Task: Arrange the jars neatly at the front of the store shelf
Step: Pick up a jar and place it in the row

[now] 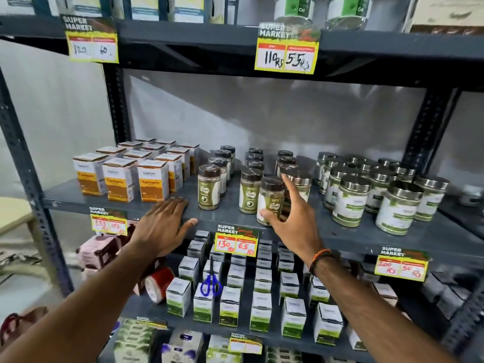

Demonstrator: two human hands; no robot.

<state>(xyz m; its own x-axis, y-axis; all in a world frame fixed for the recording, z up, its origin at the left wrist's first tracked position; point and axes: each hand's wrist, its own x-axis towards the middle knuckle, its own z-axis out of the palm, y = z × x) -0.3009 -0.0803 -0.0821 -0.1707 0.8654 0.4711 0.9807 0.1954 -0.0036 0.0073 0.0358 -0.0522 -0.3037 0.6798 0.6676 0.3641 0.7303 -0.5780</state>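
We record the middle shelf (340,237) of a dark metal rack as the working level. The right hand (290,216) is closed around a dark-lidded jar (271,199) with a green and white label, thumb across the lower label and fingers (289,184) reaching up behind it. We cannot tell whether its base touches the shelf; it stands slightly tilted at the front edge.

The left hand (165,224) lies flat and open, palm down on the shelf's front edge, holding nothing, just in front of the turmeric boxes (150,182).

We note two more jars of the same kind at the front: one (208,187) to the left and one (250,191) just beside the held jar. Behind them, further dark-lidded jars (225,157) stand in rows running toward the back.

To the right, well apart from the held jar, a group of wider steel-lidded jars (351,201) stands bunched together.

A yellow price tag (235,241) hangs from the shelf edge between the two hands. On the shelf below, white and green boxes (230,305) stand in rows, with blue-handled scissors (210,284) resting among them and a red tape roll (158,284) at their left.
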